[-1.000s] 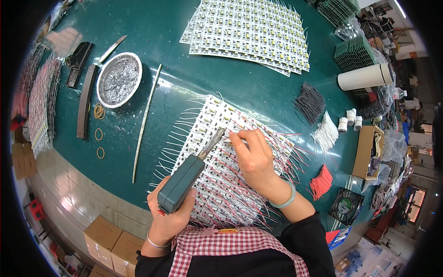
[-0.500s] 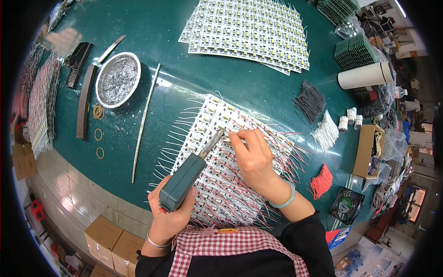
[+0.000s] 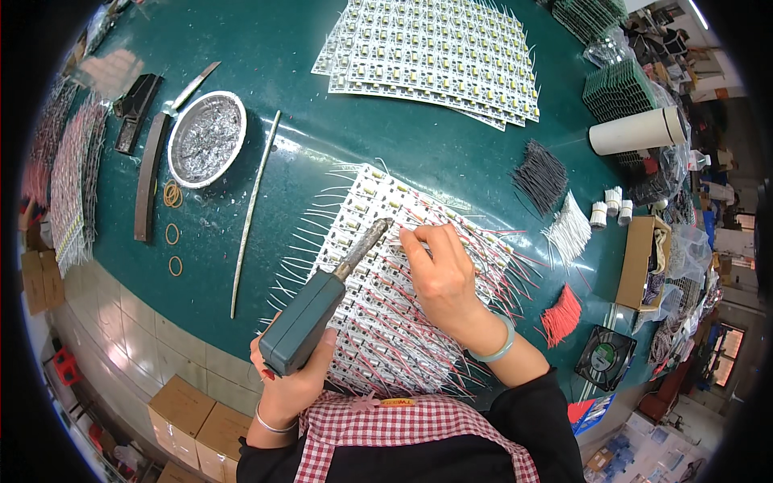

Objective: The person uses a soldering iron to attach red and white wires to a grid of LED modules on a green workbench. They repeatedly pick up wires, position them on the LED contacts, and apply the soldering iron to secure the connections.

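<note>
My left hand (image 3: 291,372) is wrapped round the dark green handle of a soldering gun (image 3: 303,322). Its long tip rests over, or just above, a white circuit board panel (image 3: 354,211) in front of me. White wires fringe the panel's left side, and rows of red and white wires trail over its right part. Just right of the iron's tip, my right hand (image 3: 441,270) pinches closed, on what seems a thin wire; the fingers mostly hide it. More wired boards (image 3: 394,354) show beneath my forearms.
A stack of board panels (image 3: 435,60) lies at the far side. To the left are a bowl of solder scraps (image 3: 208,138), rubber bands (image 3: 172,233), a knife (image 3: 193,87) and a thin rod (image 3: 256,213). Black wires (image 3: 540,175), white wires (image 3: 568,231) and red wires (image 3: 561,315) lie right, beside a fan (image 3: 605,359).
The soldering gun has shifted slightly left and its tip has lifted a little up the panel. My left hand moved with it. My right hand stays almost still.
</note>
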{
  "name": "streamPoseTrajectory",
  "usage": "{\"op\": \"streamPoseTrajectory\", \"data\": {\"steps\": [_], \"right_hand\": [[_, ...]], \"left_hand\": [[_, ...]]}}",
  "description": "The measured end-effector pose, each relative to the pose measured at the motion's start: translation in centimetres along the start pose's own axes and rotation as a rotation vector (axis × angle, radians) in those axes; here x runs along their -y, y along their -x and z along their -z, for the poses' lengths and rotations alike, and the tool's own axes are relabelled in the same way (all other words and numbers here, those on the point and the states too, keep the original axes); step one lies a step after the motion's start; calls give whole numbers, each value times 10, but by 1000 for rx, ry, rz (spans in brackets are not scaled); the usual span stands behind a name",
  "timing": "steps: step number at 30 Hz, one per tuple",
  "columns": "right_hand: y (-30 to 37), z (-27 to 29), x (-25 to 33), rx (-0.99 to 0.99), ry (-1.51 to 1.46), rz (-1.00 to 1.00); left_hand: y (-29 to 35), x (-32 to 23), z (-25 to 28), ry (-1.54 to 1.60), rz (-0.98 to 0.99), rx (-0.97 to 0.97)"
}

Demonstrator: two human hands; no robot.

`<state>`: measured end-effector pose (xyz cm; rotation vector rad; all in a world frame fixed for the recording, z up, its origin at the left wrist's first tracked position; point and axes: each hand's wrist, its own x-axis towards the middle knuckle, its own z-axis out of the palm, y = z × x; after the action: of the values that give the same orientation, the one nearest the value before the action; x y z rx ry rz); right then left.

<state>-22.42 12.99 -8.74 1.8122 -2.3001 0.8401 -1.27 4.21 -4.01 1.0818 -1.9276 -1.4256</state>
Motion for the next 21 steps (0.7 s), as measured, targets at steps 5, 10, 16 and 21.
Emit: {"op": "streamPoseTrajectory", "data": {"steps": [5, 10, 16, 21], "right_hand": [[0, 0, -1, -8, -5, 4], [0, 8, 0, -62, -11, 59], [8, 6, 9, -7, -89, 34], [10, 4, 10, 7, -62, 20]], "left_hand": [[1, -1, 2, -50, -59, 2], [4, -1, 5, -65, -41, -11], [10, -4, 8, 17, 56, -12], [12, 0, 10, 44, 42, 26]]}}
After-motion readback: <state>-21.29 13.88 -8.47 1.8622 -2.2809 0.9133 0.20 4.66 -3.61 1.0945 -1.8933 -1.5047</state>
